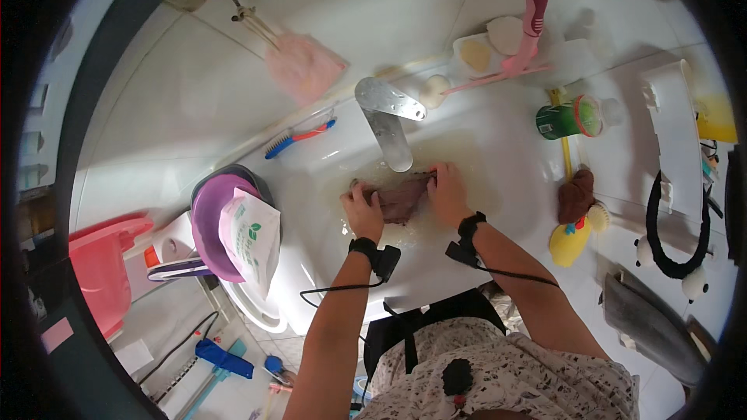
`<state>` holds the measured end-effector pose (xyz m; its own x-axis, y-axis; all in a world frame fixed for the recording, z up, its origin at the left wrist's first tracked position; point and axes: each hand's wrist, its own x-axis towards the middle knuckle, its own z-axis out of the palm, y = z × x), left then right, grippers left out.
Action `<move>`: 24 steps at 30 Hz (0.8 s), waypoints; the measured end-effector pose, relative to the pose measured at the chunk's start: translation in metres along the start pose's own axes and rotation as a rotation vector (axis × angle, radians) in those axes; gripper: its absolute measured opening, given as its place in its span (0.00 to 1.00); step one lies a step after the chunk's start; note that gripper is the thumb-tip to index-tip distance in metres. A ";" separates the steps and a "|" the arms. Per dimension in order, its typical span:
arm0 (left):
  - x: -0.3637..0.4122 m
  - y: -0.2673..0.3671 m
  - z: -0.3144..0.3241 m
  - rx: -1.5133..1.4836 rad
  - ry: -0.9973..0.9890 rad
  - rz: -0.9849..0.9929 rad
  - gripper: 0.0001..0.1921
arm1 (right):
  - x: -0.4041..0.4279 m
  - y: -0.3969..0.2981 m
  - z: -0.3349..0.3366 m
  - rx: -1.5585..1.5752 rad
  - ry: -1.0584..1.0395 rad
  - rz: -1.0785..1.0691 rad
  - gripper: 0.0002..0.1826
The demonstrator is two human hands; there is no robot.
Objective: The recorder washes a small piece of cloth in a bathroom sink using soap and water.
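Note:
A wet, dark mauve cloth [402,198] is stretched between my two hands, low in a white sink basin [502,128] that holds cloudy yellowish water [449,149]. My left hand [363,210] grips its left end, with the thumb turned inward. At the upper right corner, the fingers of my right hand [448,192] pinch the cloth's edge. The metal faucet [391,122] reaches over the basin just above the cloth. Each wrist wears a black strap with a small device and a cable.
On the left rim stand purple basins [213,227] with a white packet [251,239]. A scrub brush [300,139] lies along the back rim. To the right are a green bottle [563,118], a brown cloth [576,195] and a yellow duck-like item [569,245]. A pink-handled brush [528,23] leans behind.

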<state>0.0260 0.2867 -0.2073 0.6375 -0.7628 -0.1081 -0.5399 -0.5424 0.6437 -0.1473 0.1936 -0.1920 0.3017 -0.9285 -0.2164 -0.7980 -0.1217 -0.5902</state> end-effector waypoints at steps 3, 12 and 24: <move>-0.007 -0.003 0.007 0.159 -0.258 0.211 0.17 | 0.003 0.011 0.022 -0.056 -0.234 -0.165 0.16; 0.013 -0.030 -0.009 -0.261 -0.403 0.043 0.15 | 0.013 -0.023 0.011 -0.162 -0.100 -0.271 0.21; -0.025 0.062 -0.119 -0.478 -0.133 -0.001 0.14 | -0.007 -0.034 -0.093 0.232 -0.444 -0.291 0.14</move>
<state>0.0425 0.3139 -0.0746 0.5450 -0.8179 -0.1845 -0.2072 -0.3446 0.9156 -0.1710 0.1719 -0.0979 0.7213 -0.6263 -0.2959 -0.5295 -0.2232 -0.8184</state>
